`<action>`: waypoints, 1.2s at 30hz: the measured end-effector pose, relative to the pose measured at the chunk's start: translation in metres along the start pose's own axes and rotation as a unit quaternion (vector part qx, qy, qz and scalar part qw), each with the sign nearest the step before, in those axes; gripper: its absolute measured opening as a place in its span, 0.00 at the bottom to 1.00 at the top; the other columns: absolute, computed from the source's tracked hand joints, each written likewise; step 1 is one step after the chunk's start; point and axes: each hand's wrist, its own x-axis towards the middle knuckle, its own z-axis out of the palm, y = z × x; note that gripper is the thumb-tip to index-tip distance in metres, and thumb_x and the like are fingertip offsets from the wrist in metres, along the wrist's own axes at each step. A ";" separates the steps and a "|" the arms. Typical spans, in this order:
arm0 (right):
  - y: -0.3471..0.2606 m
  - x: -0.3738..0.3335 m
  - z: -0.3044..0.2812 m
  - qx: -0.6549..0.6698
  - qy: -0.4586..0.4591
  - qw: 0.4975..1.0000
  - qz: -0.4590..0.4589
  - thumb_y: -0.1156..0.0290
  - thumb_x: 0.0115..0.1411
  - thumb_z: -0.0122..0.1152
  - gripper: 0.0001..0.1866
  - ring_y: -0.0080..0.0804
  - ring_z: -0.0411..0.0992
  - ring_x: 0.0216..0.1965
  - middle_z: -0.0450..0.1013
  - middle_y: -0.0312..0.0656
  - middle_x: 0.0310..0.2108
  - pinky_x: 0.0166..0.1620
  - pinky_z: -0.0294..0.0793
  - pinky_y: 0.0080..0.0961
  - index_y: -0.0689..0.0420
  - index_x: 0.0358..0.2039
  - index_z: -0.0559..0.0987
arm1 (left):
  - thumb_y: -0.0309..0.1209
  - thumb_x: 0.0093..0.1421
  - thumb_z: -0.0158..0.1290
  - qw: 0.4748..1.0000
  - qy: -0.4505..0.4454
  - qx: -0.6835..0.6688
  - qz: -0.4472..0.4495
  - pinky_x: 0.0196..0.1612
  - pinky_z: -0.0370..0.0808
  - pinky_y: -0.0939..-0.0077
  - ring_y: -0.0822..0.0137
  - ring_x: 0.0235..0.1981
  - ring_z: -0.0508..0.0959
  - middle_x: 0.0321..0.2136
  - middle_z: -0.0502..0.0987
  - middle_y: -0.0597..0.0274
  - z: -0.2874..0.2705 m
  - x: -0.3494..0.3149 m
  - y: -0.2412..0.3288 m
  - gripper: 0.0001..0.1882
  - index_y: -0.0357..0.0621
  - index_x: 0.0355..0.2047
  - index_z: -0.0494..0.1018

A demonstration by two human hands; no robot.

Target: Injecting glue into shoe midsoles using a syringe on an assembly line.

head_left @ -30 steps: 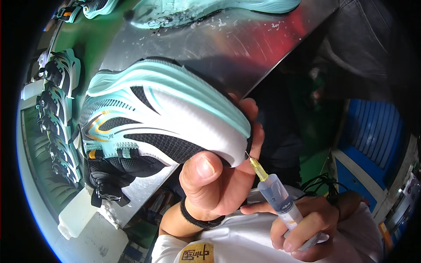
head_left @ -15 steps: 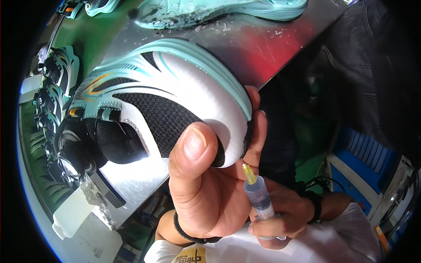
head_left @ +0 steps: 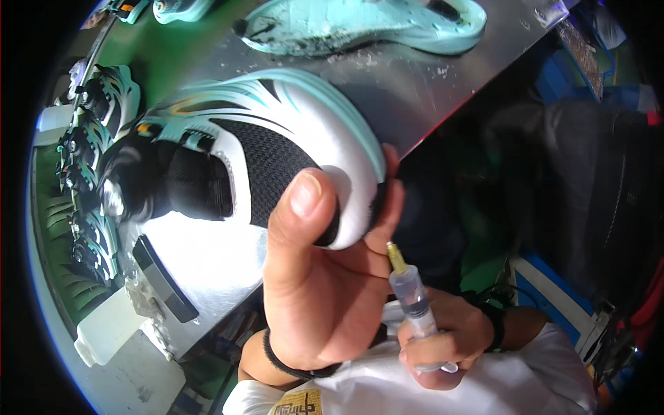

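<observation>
A metal tabletop [head_left: 422, 90] spreads beneath the white-and-teal running shoe [head_left: 263, 149]. Left of the shoe runs a row of sneakers [head_left: 90, 166]; lower left is a white plastic bottle [head_left: 111, 328]. Your left hand [head_left: 311, 304] grips the shoe's toe, thumb against its side. Beyond the shoe lies a teal sole [head_left: 366, 29]. Lower right of the shoe, your right hand [head_left: 446, 339] curls its fingers round a syringe [head_left: 413, 294], yellow tip near the toe.

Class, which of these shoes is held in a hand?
The white, teal and black shoe left of centre, gripped by the left hand; the other shoes, at the left and upper-left edges, show no hand on them.
</observation>
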 end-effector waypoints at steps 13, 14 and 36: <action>0.051 0.083 -0.058 -0.113 0.127 0.983 -0.066 0.76 0.40 0.55 0.12 0.34 0.72 0.24 0.71 0.42 0.25 0.32 0.71 0.24 0.60 0.30 0.73 | 0.42 0.57 0.51 0.837 0.280 0.422 0.207 0.25 0.74 0.76 0.57 0.24 0.77 0.24 0.74 0.43 0.012 0.114 0.242 0.26 0.37 0.49 0.61; 0.057 0.088 -0.063 -0.122 0.121 0.983 -0.058 0.76 0.40 0.55 0.12 0.33 0.72 0.24 0.72 0.42 0.25 0.30 0.70 0.23 0.60 0.30 0.74 | 0.43 0.58 0.50 0.781 0.257 0.535 0.193 0.23 0.73 0.77 0.58 0.22 0.77 0.24 0.75 0.44 0.023 0.102 0.230 0.28 0.40 0.52 0.59; 0.071 0.106 -0.071 -0.114 0.139 0.984 -0.002 0.77 0.41 0.53 0.12 0.27 0.69 0.24 0.70 0.40 0.25 0.30 0.68 0.20 0.60 0.30 0.73 | 0.33 0.56 0.54 0.721 0.227 0.615 0.225 0.12 0.58 0.83 0.72 0.13 0.68 0.17 0.71 0.62 0.068 0.232 0.180 0.11 0.36 0.31 0.71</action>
